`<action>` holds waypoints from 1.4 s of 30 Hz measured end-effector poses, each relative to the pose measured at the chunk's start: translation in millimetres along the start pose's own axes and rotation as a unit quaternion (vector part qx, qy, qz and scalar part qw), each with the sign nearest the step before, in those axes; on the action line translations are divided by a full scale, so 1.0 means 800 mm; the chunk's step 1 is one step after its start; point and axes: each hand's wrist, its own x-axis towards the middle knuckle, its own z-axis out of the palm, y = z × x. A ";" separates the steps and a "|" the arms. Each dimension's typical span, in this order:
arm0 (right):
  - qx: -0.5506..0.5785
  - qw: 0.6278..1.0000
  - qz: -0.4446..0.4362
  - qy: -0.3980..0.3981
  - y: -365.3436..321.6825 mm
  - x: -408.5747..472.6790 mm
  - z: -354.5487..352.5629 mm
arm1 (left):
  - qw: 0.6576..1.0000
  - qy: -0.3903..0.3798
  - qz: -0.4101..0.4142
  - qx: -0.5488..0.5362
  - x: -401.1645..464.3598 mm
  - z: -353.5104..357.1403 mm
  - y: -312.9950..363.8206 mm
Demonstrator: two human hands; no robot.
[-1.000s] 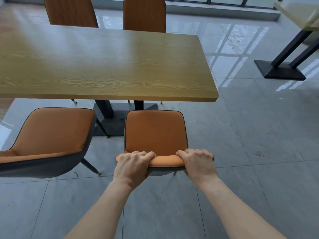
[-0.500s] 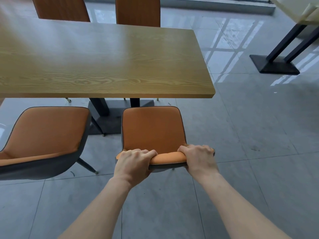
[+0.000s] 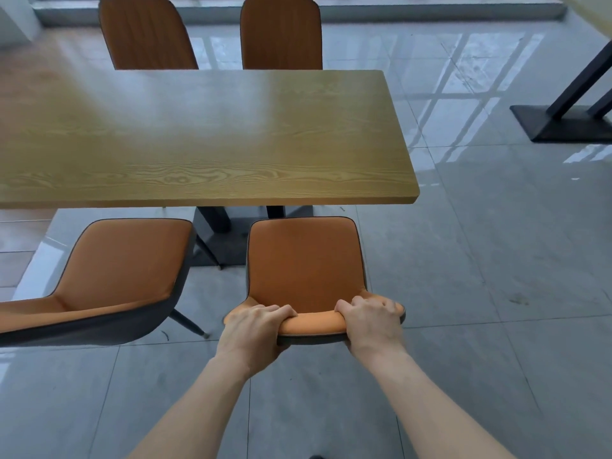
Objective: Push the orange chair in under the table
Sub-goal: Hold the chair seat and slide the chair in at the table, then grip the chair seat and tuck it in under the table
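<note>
Unmoved, orange chair (image 3: 304, 266); its legs apparently hidden.

Orange chair (image 3: 304, 266) at lower centre has dark grey edging; the bench (image 3: 205, 137) shows yellow-brown wood grain on black legs; the floor (image 3: 496, 293) is glossy grey tile

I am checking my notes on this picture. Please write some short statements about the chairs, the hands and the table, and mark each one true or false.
1. Both the left hand and the right hand grip the backrest top of the orange chair. True.
2. The chair's seat is fully under the table. False: the seat shows in front of the edge.
3. Cups stand on the table. False: no cups.
4. A second chair stands to the left. True.
</note>
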 end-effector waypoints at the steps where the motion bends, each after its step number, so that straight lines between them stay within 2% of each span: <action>1: -0.002 1.000 0.002 -0.004 0.000 -0.001 -0.002 | 1.000 -0.010 -0.007 -0.005 0.000 -0.004 0.004; 5: -0.025 1.000 0.016 -0.006 -0.005 -0.003 -0.007 | 0.999 -0.032 -0.029 0.011 -0.001 -0.011 0.007; 8: -0.020 0.999 0.023 -0.027 -0.005 -0.005 -0.012 | 0.999 -0.021 -0.030 0.009 -0.006 -0.013 0.000; 14: 0.067 0.988 -0.031 -0.138 -0.039 -0.013 -0.042 | 0.999 0.006 -0.019 -0.029 -0.046 -0.033 -0.069; 17: 0.128 0.985 -0.030 -0.109 -0.106 -0.007 -0.061 | 0.999 0.006 -0.025 -0.038 -0.071 -0.047 -0.127; 20: 0.133 0.987 -0.027 -0.081 -0.196 0.003 -0.068 | 0.999 0.021 -0.012 -0.048 -0.104 -0.070 -0.203; 25: 0.145 0.985 -0.033 -0.092 -0.379 0.024 -0.063 | 0.997 0.050 0.017 -0.054 -0.182 -0.112 -0.371; 28: 0.165 0.982 -0.041 -0.088 -0.487 0.042 -0.063 | 0.997 0.068 -0.010 -0.044 -0.228 -0.139 -0.469; 32: 0.180 0.977 -0.065 -0.090 -0.603 0.058 -0.067 | 0.997 0.040 -0.054 -0.034 -0.282 -0.159 -0.573; 36: 0.146 0.980 -0.075 -0.113 -0.671 0.079 -0.063 | 0.994 -0.018 -0.103 -0.017 -0.313 -0.157 -0.652; 39: 0.119 0.981 -0.068 -0.135 -0.701 0.099 -0.056 | 0.993 -0.058 -0.104 0.002 -0.312 -0.154 -0.693; 42: 0.099 0.988 -0.066 -0.103 -0.716 0.112 -0.045 | 0.994 -0.057 -0.097 -0.005 -0.300 -0.150 -0.717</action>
